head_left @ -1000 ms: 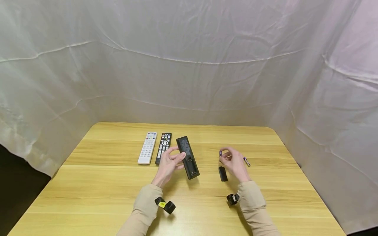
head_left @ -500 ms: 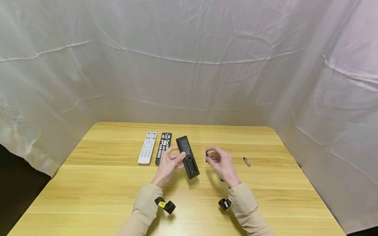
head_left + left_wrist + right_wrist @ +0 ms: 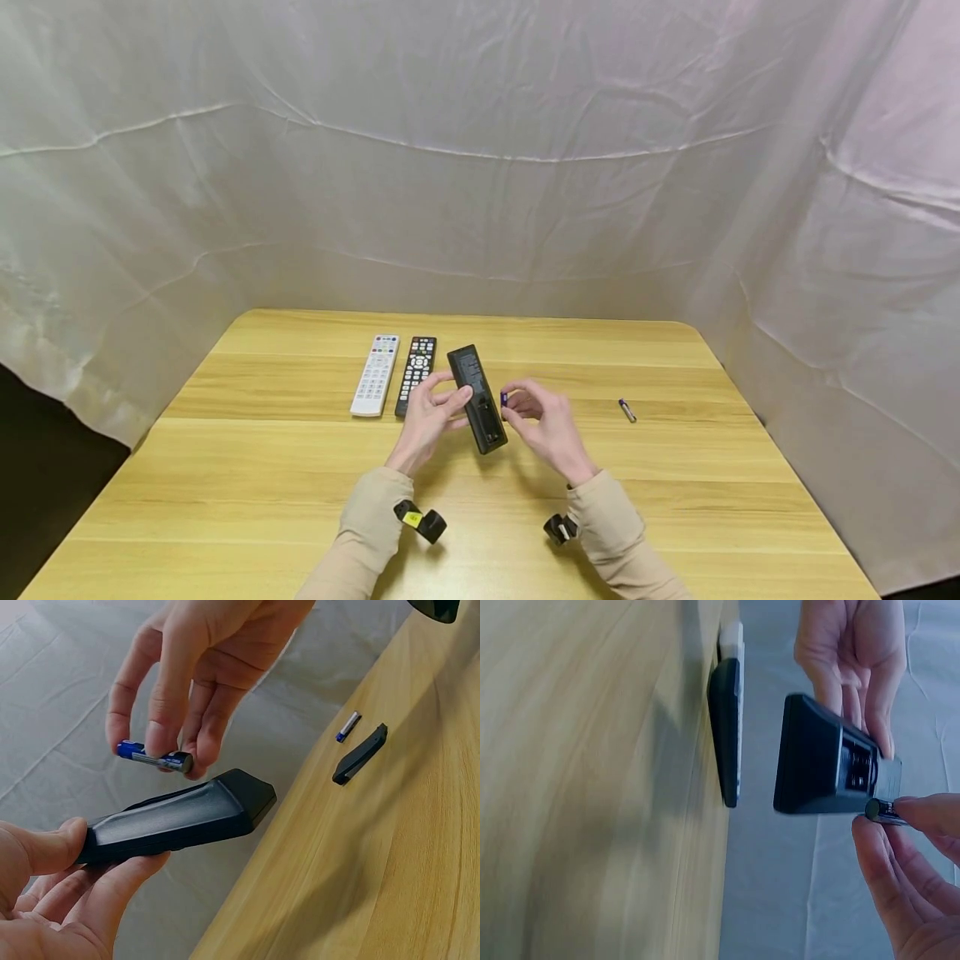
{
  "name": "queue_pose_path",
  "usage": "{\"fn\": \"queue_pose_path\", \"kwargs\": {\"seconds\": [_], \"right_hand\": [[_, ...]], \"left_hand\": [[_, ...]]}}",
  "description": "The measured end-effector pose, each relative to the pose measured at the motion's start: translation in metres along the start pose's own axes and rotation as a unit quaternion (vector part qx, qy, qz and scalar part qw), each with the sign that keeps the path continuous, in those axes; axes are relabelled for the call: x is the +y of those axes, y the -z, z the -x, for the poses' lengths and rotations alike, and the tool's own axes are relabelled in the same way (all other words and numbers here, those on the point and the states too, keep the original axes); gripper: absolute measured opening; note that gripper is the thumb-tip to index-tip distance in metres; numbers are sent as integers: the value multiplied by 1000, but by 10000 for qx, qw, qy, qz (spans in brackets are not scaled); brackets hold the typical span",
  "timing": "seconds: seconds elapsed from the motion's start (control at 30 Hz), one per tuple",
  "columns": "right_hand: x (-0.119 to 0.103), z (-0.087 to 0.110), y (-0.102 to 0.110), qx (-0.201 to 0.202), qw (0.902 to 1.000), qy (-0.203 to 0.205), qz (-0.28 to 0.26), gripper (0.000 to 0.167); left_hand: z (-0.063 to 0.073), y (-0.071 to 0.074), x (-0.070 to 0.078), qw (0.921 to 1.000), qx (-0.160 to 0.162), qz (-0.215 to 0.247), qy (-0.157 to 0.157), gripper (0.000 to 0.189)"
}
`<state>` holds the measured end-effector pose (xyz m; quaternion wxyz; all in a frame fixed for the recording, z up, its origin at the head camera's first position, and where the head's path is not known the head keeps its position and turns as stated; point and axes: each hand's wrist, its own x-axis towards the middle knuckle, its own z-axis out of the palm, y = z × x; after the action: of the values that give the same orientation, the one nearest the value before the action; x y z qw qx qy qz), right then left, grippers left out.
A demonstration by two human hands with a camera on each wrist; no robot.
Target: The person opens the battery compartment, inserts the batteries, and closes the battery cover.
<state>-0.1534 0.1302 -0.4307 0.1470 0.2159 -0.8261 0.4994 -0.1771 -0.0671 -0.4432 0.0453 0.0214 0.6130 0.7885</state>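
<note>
My left hand [image 3: 426, 425] holds a black remote control [image 3: 467, 371] by its sides, back face up, raised above the table. Its battery compartment [image 3: 859, 766] is uncovered, and no battery shows inside it. Thumb and fingertips of my right hand [image 3: 553, 429] pinch a small blue-and-silver battery [image 3: 154, 756]. That battery is close beside the remote's right edge in the head view. On the table lie a second battery [image 3: 627, 411] and the black battery cover [image 3: 360, 755]. The right hand and forearm hide the cover in the head view.
A white remote [image 3: 375, 377] and another black remote [image 3: 417, 367] lie side by side, buttons up, left of the hands. The wooden table [image 3: 262, 467] has pale fabric [image 3: 480, 208] hanging behind it and along both sides.
My right hand has carried the battery leftward from near the battery cover to the remote's edge, and its arm now covers the cover. The left hand and its remote have stayed put.
</note>
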Motion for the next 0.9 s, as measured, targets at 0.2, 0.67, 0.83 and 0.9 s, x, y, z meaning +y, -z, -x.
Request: {"fn": "queue_pose_path", "kwargs": {"seconds": [0.2,0.67,0.83,0.9], "right_hand": [[-4,2,-7,74,9995,277,156,28],[-9,6,-23,254,9918,806,964,27],[-10,9,-28,304,9855,850,1436,27],[-10,10,-29,295,9841,800,1556,26]], "left_hand": [[-1,0,-1,10000,-7,-13,-15,39],[0,-1,-1,10000,7,-23,-39,38],[0,-2,-2,10000,33,-29,-72,35],[0,-2,-2,10000,34,-5,-64,35]]}}
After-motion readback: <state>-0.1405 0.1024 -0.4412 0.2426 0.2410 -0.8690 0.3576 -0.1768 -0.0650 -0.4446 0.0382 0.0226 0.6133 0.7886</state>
